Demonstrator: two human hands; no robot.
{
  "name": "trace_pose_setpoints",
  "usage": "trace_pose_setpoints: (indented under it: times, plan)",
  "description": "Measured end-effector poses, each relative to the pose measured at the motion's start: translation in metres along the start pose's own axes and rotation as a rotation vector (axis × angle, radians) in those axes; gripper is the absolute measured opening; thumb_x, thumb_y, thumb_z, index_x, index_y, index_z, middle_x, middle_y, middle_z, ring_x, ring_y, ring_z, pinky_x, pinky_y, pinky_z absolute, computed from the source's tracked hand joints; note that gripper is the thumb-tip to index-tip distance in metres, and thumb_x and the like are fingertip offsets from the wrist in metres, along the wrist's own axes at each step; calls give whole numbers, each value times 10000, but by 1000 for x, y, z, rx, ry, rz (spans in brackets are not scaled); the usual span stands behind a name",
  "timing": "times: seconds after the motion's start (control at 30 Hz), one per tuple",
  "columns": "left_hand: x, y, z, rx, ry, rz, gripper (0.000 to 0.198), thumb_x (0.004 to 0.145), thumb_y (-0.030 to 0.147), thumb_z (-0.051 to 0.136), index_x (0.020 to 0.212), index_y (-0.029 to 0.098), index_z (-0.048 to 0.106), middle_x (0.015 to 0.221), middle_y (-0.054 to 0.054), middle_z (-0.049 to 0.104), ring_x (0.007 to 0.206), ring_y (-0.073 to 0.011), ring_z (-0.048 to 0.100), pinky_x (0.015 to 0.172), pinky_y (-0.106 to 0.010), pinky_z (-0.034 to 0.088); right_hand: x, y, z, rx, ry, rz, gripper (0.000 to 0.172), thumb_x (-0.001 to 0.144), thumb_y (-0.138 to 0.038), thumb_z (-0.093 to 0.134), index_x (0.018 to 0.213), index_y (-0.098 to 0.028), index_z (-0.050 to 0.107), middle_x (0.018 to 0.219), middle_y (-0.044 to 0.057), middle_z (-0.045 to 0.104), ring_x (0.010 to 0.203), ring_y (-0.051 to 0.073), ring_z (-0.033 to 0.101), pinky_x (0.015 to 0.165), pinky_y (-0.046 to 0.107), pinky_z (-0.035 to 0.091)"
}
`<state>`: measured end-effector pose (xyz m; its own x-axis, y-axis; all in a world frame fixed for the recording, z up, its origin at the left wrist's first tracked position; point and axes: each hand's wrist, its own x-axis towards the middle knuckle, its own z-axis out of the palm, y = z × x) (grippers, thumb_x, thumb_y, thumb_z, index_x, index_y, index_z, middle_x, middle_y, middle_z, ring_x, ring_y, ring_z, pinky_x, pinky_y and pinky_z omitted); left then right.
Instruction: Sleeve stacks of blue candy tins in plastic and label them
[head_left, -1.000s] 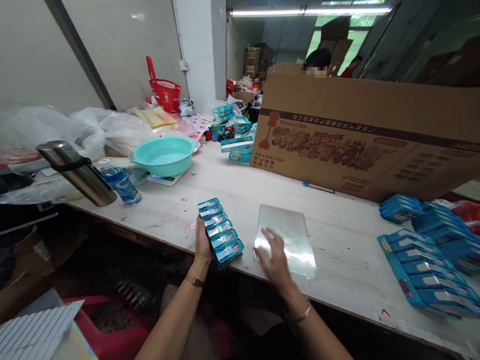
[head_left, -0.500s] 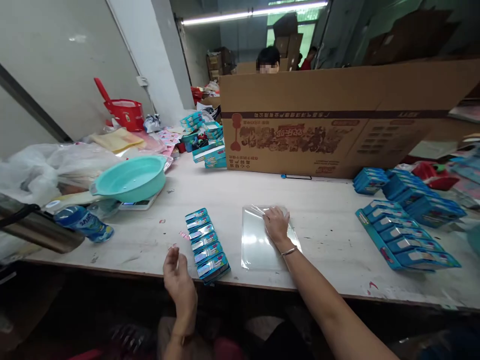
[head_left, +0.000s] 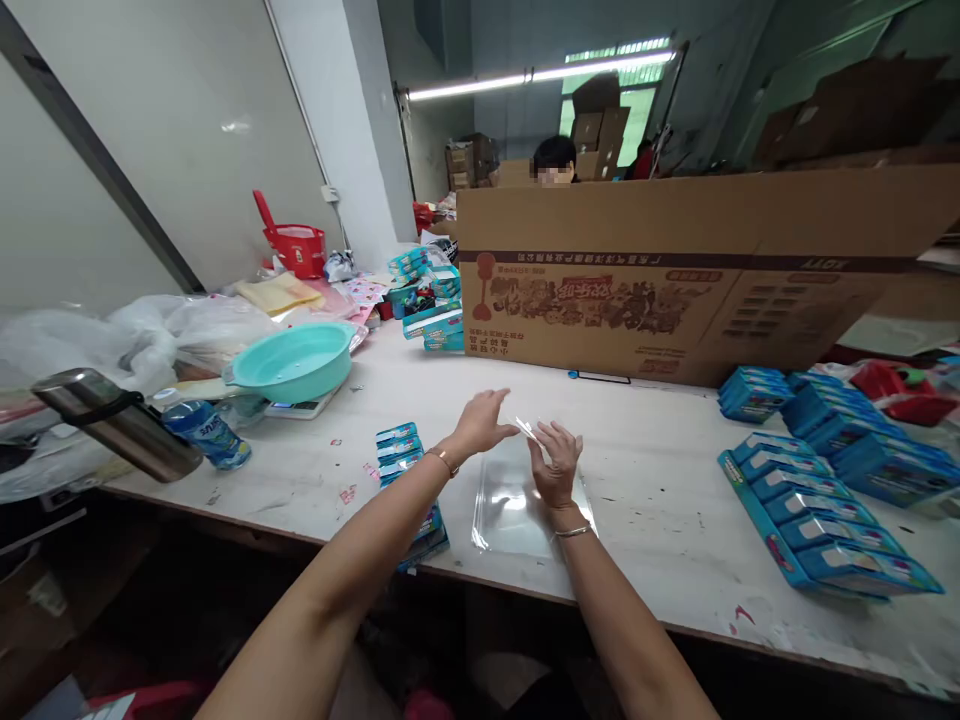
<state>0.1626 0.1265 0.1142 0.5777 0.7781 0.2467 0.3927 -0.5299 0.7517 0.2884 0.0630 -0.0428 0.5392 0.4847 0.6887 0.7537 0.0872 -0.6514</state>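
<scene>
A clear, shiny plastic bag point(head_left: 506, 515) lies flat near the table's front edge, its far edge lifted and bent up. My right hand point(head_left: 555, 465) pinches that raised edge between thumb and fingers. Just to the left, my left hand point(head_left: 480, 425) reaches over with thumb and fingers apart, the thumb tip close to the raised plastic; whether it touches cannot be made out. Under my left forearm stands a row of small blue printed boxes point(head_left: 397, 445), partly hidden by the arm.
At right are a blue tray of boxes point(head_left: 817, 520) and more blue boxes point(head_left: 896, 455). A large cardboard carton point(head_left: 600, 225) spans the back, a person behind it. On the left are a turquoise basin point(head_left: 292, 365), a steel flask point(head_left: 116, 425) and a blue bottle point(head_left: 206, 435).
My left hand has swung up and right from beside the blue boxes to the plastic's far edge. My right hand has raised that edge. The view has tilted slightly up and left.
</scene>
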Motion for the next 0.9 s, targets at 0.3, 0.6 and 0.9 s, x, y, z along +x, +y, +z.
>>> trace_pose_setpoints:
  times: [0.3, 0.6, 0.9]
  plan:
    - [1, -10, 8, 130, -185, 45, 239, 784, 82, 586, 944, 235, 677, 634, 20, 675, 651, -189, 619, 702, -262, 438, 2, 24, -32, 102, -210, 353, 929, 797, -591, 615, 1523, -104, 302, 1507, 260, 411, 1420, 403, 339, 1122, 606, 295]
    - [-38, 45, -73, -225, -64, 180, 122, 801, 274, 671, 864, 193, 605, 696, -21, 718, 707, -189, 696, 724, -274, 497, 51, -7, -109, 841, -625, 569, 1069, 631, -578, 833, 1517, -231, 346, 1409, 217, 552, 1161, 335, 633, 973, 521, 480]
    - [-126, 8, -136, -494, 399, -17, 411, 594, 475, 868, 772, 159, 675, 595, -6, 674, 584, -193, 700, 606, -265, 532, -50, -61, -112, 1018, -683, 837, 393, 624, -499, 882, 736, -198, 657, 665, 15, 658, 601, 170, 616, 587, 301, 504]
